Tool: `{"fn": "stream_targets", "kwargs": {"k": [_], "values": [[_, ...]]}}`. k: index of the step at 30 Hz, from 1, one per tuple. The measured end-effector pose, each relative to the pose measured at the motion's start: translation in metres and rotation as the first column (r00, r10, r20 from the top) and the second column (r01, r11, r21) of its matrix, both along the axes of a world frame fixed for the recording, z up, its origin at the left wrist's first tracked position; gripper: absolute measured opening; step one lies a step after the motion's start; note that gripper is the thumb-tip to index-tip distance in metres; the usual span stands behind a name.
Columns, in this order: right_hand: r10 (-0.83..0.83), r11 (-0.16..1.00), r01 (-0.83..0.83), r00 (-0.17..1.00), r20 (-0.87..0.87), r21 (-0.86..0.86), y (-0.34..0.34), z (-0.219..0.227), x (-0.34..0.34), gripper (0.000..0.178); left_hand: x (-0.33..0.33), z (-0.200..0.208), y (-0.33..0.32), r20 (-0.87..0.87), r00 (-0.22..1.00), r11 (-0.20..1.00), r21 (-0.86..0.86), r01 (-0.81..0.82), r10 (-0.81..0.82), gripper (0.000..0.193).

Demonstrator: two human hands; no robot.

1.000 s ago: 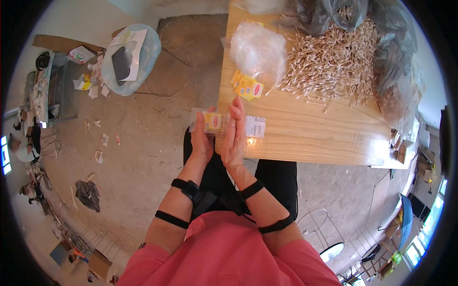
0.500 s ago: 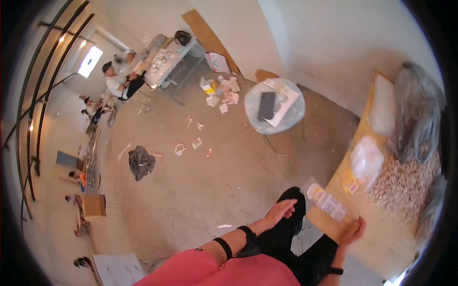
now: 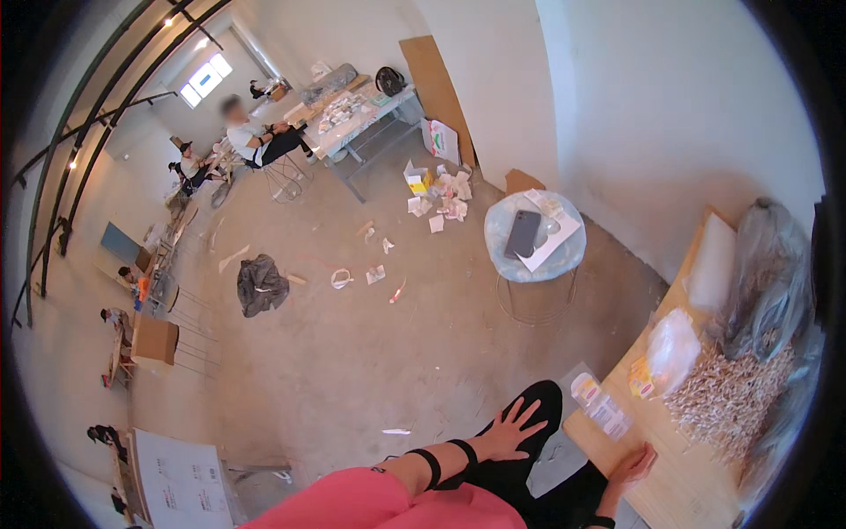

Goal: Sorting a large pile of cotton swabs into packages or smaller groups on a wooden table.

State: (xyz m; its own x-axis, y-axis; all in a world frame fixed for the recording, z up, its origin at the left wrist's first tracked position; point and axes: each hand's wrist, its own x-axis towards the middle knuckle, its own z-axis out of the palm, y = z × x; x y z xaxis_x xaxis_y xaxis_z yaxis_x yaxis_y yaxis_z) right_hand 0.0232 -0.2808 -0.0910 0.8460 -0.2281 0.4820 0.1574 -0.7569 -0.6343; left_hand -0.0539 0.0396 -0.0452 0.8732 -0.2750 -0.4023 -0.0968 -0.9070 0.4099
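One packet point(image 3: 601, 406) lies across the left edge of the tabletop point(image 3: 665, 441) by the near corner, clear end jutting past, and looks packed; the heaped swabs point(image 3: 731, 401), farther in from that edge, seem left unpacked; your left hand point(image 3: 511, 432) rests on your leg point(image 3: 545, 398), fingers spread, gripping nothing; your right hand point(image 3: 633, 465), at the near edge, looks empty, fingers loosely extended; count one packet, one clear bag point(image 3: 674, 348); overlapping yellow cards point(image 3: 641, 377) and swabs defy counting.
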Motion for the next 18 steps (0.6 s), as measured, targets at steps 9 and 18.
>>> {"fn": "stream_targets", "kwargs": {"k": [9, 18], "values": [[-0.062, 0.975, 0.082, 0.993, 0.099, -0.207, -0.002, -0.028, -0.010, 0.015, -0.009, -0.018, -0.013, -0.004, 1.000, 0.999, 0.048, 0.003, -0.003, 0.091], [-0.011, 0.983, 0.004, 0.999, -0.038, -0.181, 0.002, -0.006, -0.007, 0.022, 0.003, -0.006, -0.012, -0.045, 0.999, 0.998, 0.056, -0.015, 0.017, 0.092]]}}
